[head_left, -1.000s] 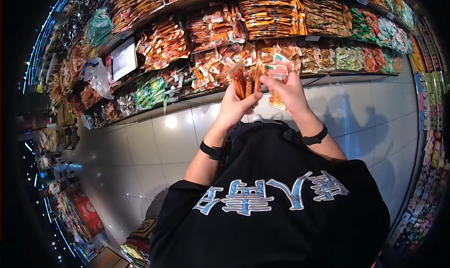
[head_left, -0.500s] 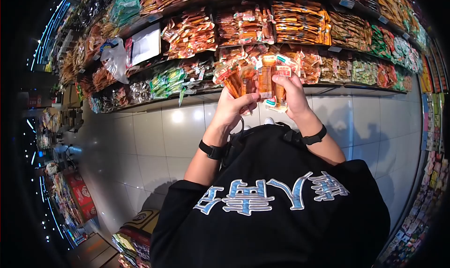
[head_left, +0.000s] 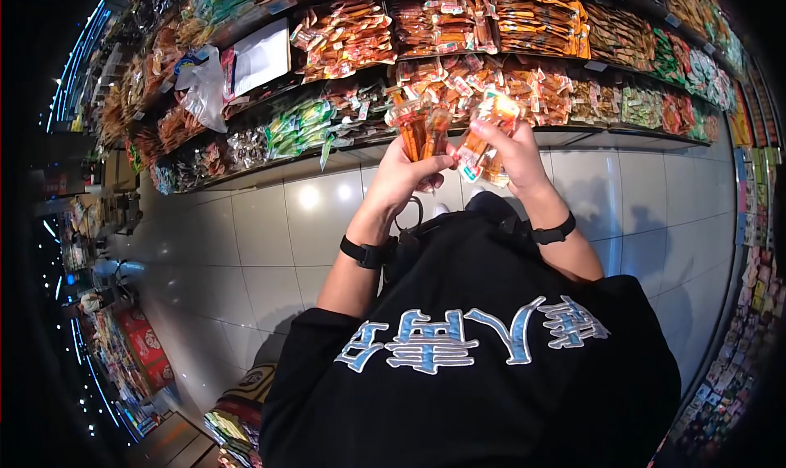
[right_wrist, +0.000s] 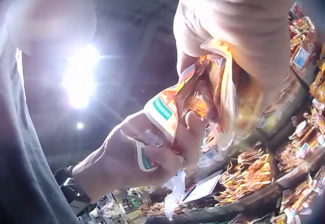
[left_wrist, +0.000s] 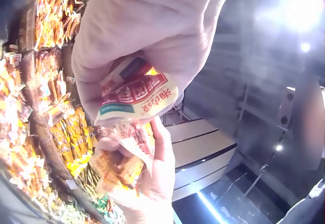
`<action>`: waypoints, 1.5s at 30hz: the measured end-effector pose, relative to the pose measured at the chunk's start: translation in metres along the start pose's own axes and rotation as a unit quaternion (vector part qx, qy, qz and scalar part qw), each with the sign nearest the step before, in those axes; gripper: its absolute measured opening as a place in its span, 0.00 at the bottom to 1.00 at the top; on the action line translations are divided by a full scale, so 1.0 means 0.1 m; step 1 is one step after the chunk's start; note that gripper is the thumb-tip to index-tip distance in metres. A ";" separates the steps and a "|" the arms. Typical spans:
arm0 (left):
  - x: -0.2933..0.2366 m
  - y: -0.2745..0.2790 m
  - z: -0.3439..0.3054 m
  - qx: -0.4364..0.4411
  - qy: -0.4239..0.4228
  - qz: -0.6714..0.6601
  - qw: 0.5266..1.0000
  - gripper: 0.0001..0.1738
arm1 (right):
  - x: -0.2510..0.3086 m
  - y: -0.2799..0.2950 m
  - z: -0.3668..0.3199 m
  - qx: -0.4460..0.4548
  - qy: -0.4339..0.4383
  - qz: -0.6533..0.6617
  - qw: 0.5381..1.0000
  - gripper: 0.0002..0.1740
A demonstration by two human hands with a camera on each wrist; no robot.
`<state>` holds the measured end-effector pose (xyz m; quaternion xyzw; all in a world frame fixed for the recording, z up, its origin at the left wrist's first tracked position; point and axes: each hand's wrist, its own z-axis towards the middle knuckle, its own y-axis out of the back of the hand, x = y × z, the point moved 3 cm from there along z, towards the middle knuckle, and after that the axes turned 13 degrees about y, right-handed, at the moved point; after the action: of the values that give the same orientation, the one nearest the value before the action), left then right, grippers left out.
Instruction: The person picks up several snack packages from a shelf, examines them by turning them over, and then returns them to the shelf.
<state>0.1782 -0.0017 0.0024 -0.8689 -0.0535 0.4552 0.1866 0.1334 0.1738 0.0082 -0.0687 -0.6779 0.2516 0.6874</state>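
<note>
In the head view my left hand (head_left: 403, 177) grips a bunch of small clear-plastic snack packets (head_left: 420, 134) with orange-brown strips inside, thumb across their lower end. Close beside it on the right, my right hand (head_left: 521, 158) holds more such packets (head_left: 481, 153), tilted, with the thumb on top. The left wrist view shows a cream and red printed packet end (left_wrist: 137, 96) sticking out from under the left palm. From the right wrist, packets (right_wrist: 223, 97) protrude below the right palm, and the left hand's fingers curl round packets with a green and white label (right_wrist: 163, 109).
Shelves packed with bagged snacks (head_left: 344, 38) run along the front. A white sheet (head_left: 260, 63) and a clear plastic bag (head_left: 202, 91) sit at the shelf's left. Pale tiled floor (head_left: 262, 230) lies below, and another goods rack (head_left: 753, 304) stands on the right.
The packets in my right hand were spread upright half a second ago and now tilt near the left hand. My left hand keeps its bunch. The head view has shifted across the shelves.
</note>
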 end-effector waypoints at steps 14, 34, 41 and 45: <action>0.13 0.37 -0.15 -0.064 -0.100 -0.200 0.973 0.16 | -0.34 -0.24 -0.38 0.015 -0.008 -0.080 0.997 0.19; -0.11 0.54 -0.10 0.097 -0.008 0.018 0.995 0.24 | -0.40 -0.15 0.00 0.154 -0.128 -0.087 0.976 0.11; -0.05 0.45 0.37 0.117 0.029 -0.049 0.992 0.23 | -0.31 0.32 0.32 0.114 -0.096 -0.038 0.988 0.10; -0.10 0.27 0.75 0.089 0.023 -0.056 0.994 0.22 | -0.33 0.53 0.41 0.184 -0.151 -0.029 0.971 0.08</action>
<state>0.1090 -0.0084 -0.0387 -0.8549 -0.0567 0.4267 0.2896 0.0818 0.1945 -0.0417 0.1179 -0.7172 0.3593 0.5853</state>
